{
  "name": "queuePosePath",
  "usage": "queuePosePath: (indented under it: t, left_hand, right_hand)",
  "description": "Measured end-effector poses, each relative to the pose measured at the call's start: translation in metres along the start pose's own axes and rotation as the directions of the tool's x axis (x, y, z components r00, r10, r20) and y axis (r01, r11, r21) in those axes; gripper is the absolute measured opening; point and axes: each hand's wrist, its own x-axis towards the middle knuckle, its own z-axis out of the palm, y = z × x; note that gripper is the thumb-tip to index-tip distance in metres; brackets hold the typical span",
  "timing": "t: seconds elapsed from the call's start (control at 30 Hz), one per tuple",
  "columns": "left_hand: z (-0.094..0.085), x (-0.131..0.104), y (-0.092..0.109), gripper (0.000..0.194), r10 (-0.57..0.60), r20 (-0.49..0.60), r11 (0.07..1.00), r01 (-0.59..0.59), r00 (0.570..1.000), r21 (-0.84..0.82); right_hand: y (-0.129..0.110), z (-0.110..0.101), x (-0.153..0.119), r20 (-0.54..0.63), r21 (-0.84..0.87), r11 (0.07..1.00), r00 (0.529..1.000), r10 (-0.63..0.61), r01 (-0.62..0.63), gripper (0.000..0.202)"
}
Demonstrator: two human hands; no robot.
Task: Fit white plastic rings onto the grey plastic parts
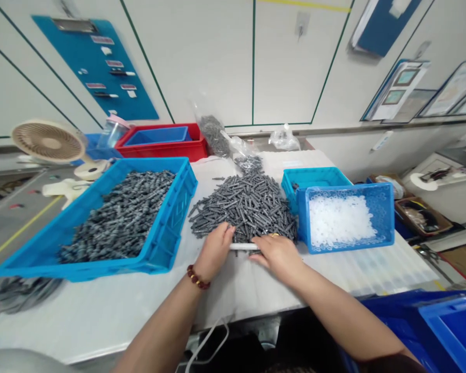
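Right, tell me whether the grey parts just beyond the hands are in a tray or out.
Out: the grey parts lie heaped on the white tabletop, with no tray walls around them.

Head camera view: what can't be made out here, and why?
All in the head view:
Ends of the white bar: covered by the hands.
Lower pieces of the grey pile: buried by upper ones.
Labels on the blue clipboard: writing too small.
Floor of the red bin: hidden by the blue bin inside.
Dark blue bin, lower right: cut off by the right edge.
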Motion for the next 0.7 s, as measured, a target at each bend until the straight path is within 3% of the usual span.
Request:
queuePosePath:
  t: [0.1,0.17,0.23,0.33,0.4,0.5,0.7]
  left_hand:
    - [-0.005,0.002,-0.005,0.030,-0.066,-0.006,0.990,0.065,0.998,-0.128]
    - [0.001,-0.001,-0.004,0.031,-0.032,0.045,0.984,0.039,0.998,-0.173]
    - [0.011,-0.007,0.000,0.030,0.055,0.135,0.987,-0.034,0.989,-0.155]
    - [0.021,-0.015,0.006,0.027,0.201,0.160,0.972,-0.177,0.966,-0.156]
    - [0.020,-0.017,0.011,0.028,0.248,0.041,0.953,-0.236,0.968,-0.192]
    - [0.012,-0.017,0.019,0.028,0.268,-0.103,0.921,-0.286,0.958,-0.263]
    - [0.012,-0.015,0.032,0.028,0.443,0.009,0.853,-0.419,0.896,-0.312]
  right_hand:
    - [0.007,-0.007,-0.001,-0.098,0.422,0.904,0.988,0.120,-0.068,0.030]
    - [0.009,-0.011,-0.002,-0.151,0.657,0.751,0.966,0.211,-0.062,0.031]
    - [0.009,-0.015,-0.001,-0.209,0.749,0.662,0.944,0.254,-0.012,0.035]
    - [0.004,-0.018,0.002,-0.338,0.712,0.697,0.913,0.226,0.091,0.041]
    - [0.000,-0.015,0.006,-0.387,0.671,0.726,0.907,0.168,0.151,0.043]
    - [-0.007,-0.005,0.010,-0.333,0.665,0.729,0.938,0.095,0.162,0.042]
    - [-0.009,0.017,0.008,-0.271,0.513,0.853,0.961,0.054,0.097,0.049]
